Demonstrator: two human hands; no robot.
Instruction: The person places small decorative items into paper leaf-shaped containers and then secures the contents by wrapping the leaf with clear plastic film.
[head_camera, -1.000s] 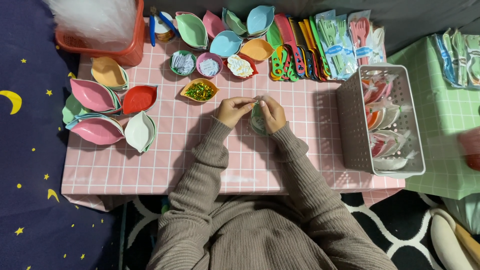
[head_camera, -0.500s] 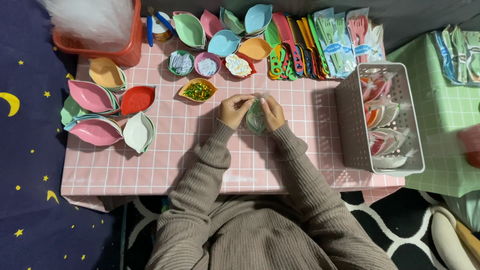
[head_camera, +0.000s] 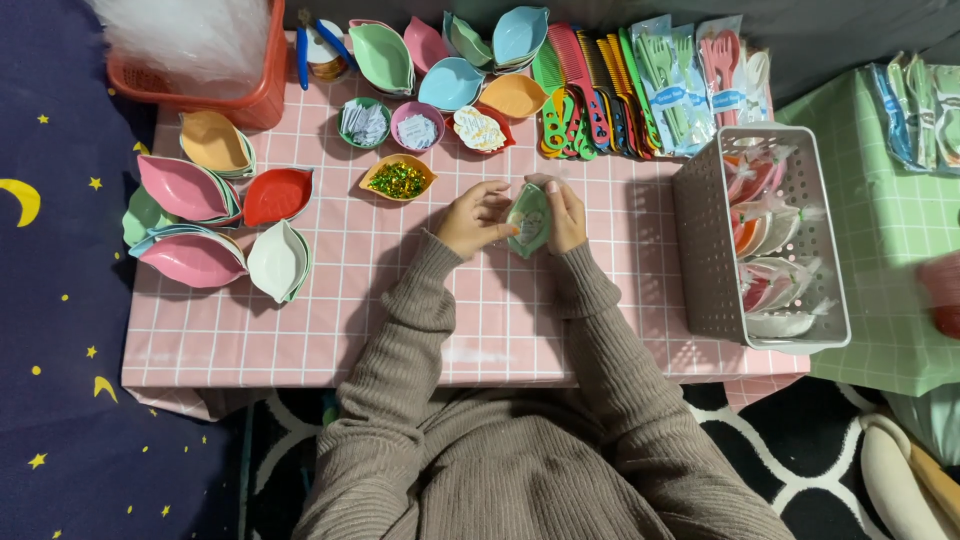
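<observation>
- A low table covered in a pink grid-patterned cloth (head_camera: 300, 330) is filling the middle of the room, and a person in a ribbed grey-brown sweater is sitting at its near edge, both sleeves reaching forward over it.
- A pale grey perforated plastic basket (head_camera: 700, 250) is standing at the table's right end, holding wrapped leaf-shaped dishes stacked on edge.
- A red plastic basket (head_camera: 262, 95) with fluffy white filling is sitting at the far left corner.
- Stacks of pink, white, orange and red leaf-shaped plastic dishes (head_camera: 190, 190) are lying along the left side, and more green, blue and pink ones are fanning across the far edge.
- A row of coloured plastic combs (head_camera: 575, 80) and packaged cutlery sets is lying at the far right.
- A small orange leaf-shaped dish of green and gold glitter (head_camera: 398, 178) is sitting just left of the hands, near three small round bowls.
- The left hand (head_camera: 478, 218) is curling its fingers against the left edge of a small pale green leaf-shaped dish (head_camera: 528, 220).
- The right hand (head_camera: 565, 212) is gripping that dish from the right side, so both hands are holding it upright-tilted just above the table's centre.
</observation>
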